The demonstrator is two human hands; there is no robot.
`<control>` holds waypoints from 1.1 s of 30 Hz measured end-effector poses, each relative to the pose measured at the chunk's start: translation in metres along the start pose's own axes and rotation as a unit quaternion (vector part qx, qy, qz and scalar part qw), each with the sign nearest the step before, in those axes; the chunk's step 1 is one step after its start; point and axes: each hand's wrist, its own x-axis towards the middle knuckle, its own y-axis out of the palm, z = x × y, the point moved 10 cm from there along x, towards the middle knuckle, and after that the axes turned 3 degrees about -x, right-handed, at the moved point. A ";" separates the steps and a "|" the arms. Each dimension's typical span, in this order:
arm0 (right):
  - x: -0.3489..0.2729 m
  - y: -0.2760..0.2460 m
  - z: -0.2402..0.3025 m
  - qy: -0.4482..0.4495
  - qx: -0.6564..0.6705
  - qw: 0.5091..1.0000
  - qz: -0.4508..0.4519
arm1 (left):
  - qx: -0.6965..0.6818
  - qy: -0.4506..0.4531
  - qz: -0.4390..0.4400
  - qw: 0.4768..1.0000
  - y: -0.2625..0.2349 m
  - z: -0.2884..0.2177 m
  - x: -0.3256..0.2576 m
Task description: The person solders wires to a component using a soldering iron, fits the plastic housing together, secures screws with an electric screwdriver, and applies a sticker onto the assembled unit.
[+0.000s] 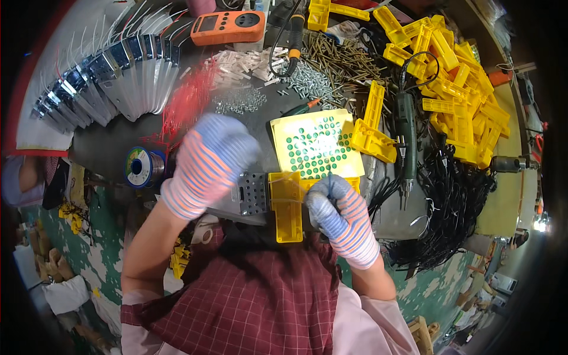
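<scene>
Both my hands wear striped knit gloves. My left hand (pixel 216 157) is raised above the metal part, smeared by motion, so its fingers cannot be read. Below and right of it lies a perforated metal plate (pixel 253 194), meeting a yellow T-shaped plastic piece (pixel 288 222) at the table's near edge. My right hand (pixel 340 210) is at the right end of that yellow piece, fingers curled together in a pinch; what they hold is hidden. A faint pale strand crosses the yellow piece toward these fingers. Just beyond stands a pale yellow sheet with green dots (pixel 287 130).
A solder spool (pixel 137 167) and red wires (pixel 188 100) lie left, below fanned metal plates (pixel 136 74). Screws (pixel 307 83), an orange meter (pixel 228 28) and a soldering iron (pixel 294 44) are beyond. Right are an electric screwdriver (pixel 406 130), yellow plastic parts (pixel 455 89) and black cables (pixel 444 207).
</scene>
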 end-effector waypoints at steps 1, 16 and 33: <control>0.001 0.000 -0.001 -0.001 0.002 1.000 0.000 | -0.025 -0.075 -0.046 0.996 -0.010 0.018 -0.003; 0.005 0.030 -0.001 -0.070 -0.080 0.994 -0.003 | -0.579 -0.434 -0.139 0.677 0.055 -0.004 -0.061; -0.001 -0.028 -0.026 0.000 -0.068 0.990 -0.126 | 0.304 -0.322 0.241 0.864 -0.004 0.113 -0.053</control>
